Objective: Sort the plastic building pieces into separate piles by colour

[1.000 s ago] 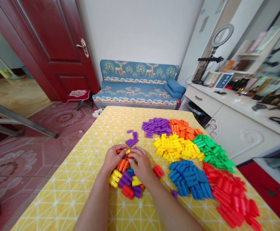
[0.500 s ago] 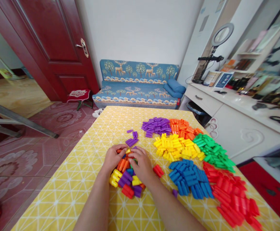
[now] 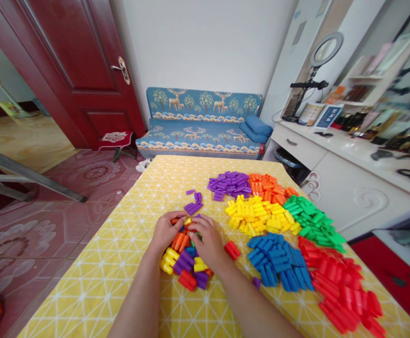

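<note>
A small mixed heap of plastic building blocks [image 3: 184, 261] in purple, yellow, red, orange, blue and green lies on the table in front of me. My left hand [image 3: 167, 231] curves over its upper left side, thumb and fingers apart, touching the blocks. From the right, my right hand [image 3: 206, 238] rests on the heap with its fingers spread and bent. Neither hand shows a block lifted clear. Between them a yellow block [image 3: 188, 221] and an orange block [image 3: 181, 241] are visible. Part of the heap is hidden under my palms and fingers.
Sorted piles lie to the right: purple blocks [image 3: 230, 184], orange blocks [image 3: 268, 188], yellow blocks [image 3: 259, 215], green blocks [image 3: 313, 223], blue blocks [image 3: 278, 260] and red blocks [image 3: 342, 284]. Loose purple blocks [image 3: 193, 207] sit beyond my hands. A red block [image 3: 232, 249] lies beside my right wrist.
</note>
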`<state>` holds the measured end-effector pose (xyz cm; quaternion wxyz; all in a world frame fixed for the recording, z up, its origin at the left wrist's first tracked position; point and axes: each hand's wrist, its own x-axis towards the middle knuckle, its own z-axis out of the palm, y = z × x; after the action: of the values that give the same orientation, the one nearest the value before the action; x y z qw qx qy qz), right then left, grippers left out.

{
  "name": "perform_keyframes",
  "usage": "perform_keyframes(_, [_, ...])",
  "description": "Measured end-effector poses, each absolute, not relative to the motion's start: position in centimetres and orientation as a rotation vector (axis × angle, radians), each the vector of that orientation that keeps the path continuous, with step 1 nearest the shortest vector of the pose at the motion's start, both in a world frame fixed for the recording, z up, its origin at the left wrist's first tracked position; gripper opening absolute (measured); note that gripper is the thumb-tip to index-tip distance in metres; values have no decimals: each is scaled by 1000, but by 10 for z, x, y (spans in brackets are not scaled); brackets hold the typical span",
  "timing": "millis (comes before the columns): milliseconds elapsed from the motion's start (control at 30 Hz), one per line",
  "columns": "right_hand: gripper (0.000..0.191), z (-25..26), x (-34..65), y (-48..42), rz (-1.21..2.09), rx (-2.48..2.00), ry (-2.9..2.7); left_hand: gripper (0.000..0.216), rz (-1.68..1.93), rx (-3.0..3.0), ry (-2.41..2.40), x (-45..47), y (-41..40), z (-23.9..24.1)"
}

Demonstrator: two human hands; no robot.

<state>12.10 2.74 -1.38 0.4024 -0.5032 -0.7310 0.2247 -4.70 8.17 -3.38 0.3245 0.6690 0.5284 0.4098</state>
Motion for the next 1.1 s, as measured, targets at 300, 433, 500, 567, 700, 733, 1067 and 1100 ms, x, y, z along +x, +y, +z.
perform_keyframes(300, [20, -15, 122, 28, 573, -1265, -1848, 28, 1066, 1777, 1392, -47, 82, -34])
perform_keyframes(433, [19, -15, 122, 29, 564, -1274, -1853, 27, 1070, 1779, 1394, -46, 81, -33])
perform_keyframes(500, [18, -15, 122, 28, 558, -1275, -1857, 27, 1074, 1772, 1394, -46, 81, -32])
perform_keyframes(567, [19, -15, 121, 27, 545, -1274, -1867, 27, 1079, 1761, 1395, -45, 80, -31])
perform_keyframes(700, [29, -17, 119, 26, 503, -1308, -1848, 26, 1092, 1722, 1372, -44, 79, -29])
perform_keyframes(733, [35, -18, 119, 26, 499, -1319, -1834, 26, 1096, 1704, 1364, -44, 79, -29])
perform_keyframes(1067, [47, -22, 119, 36, 692, -1383, -1794, 27, 1183, 1646, 1309, -43, 80, -30])
perform_keyframes(1100, [49, -22, 119, 36, 713, -1389, -1767, 26, 1196, 1660, 1308, -44, 80, -30])
